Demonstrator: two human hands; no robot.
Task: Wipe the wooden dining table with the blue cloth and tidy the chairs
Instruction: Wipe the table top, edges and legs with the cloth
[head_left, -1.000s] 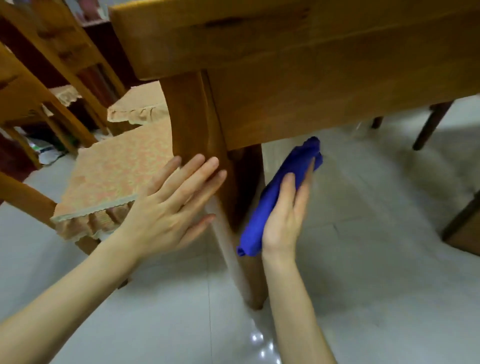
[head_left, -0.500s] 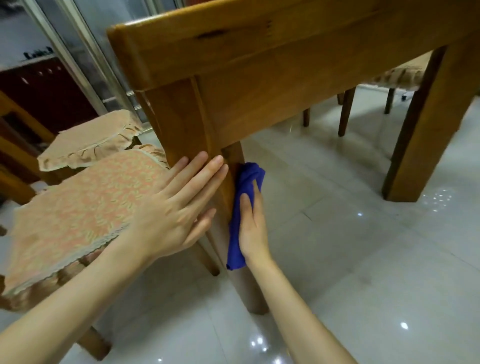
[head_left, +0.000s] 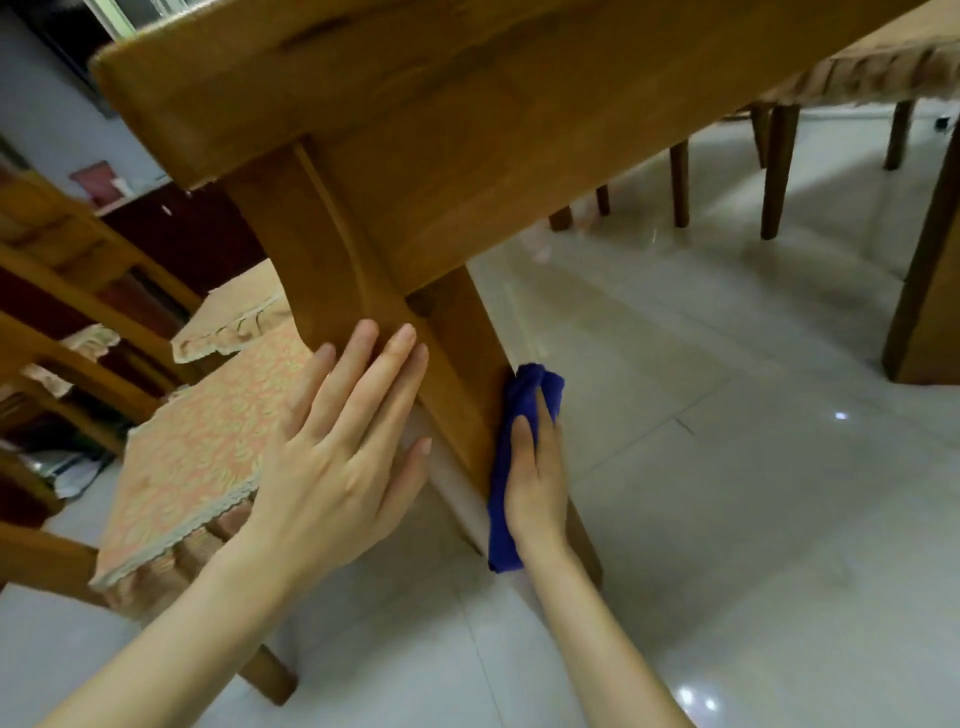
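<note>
1. Right hand (head_left: 535, 467), fingers flat, presses folded blue cloth (head_left: 527, 387) against brown wooden desk's leg (head_left: 457, 374).
2. Left hand (head_left: 337, 457) rests flat, fingers straight, on same leg.
3. I judge the unpinched cloth may slip floorward.

**Table, arms and chairs run out of frame; cloth half covered**

The wooden table (head_left: 467, 104) is cut by the top edge from 11 to 2 o'clock, and its top surface is out of view. The foot of the near table leg (head_left: 457, 364) is partly hidden behind the right forearm (head_left: 597, 639) at 6 o'clock. The right hand (head_left: 535, 478) covers the middle of the blue cloth (head_left: 501, 499), and its thumb and palm cannot be seen. The palm of the left hand (head_left: 337, 457) lies hidden against the leg. Both forearms leave at the bottom edge. At 3 o'clock a second leg (head_left: 930, 291) is cut by the right edge. At 9 o'clock the chair (head_left: 78, 291) is blurred and cropped, and the clutter (head_left: 72, 473) beneath it is too smeared to name.
</note>
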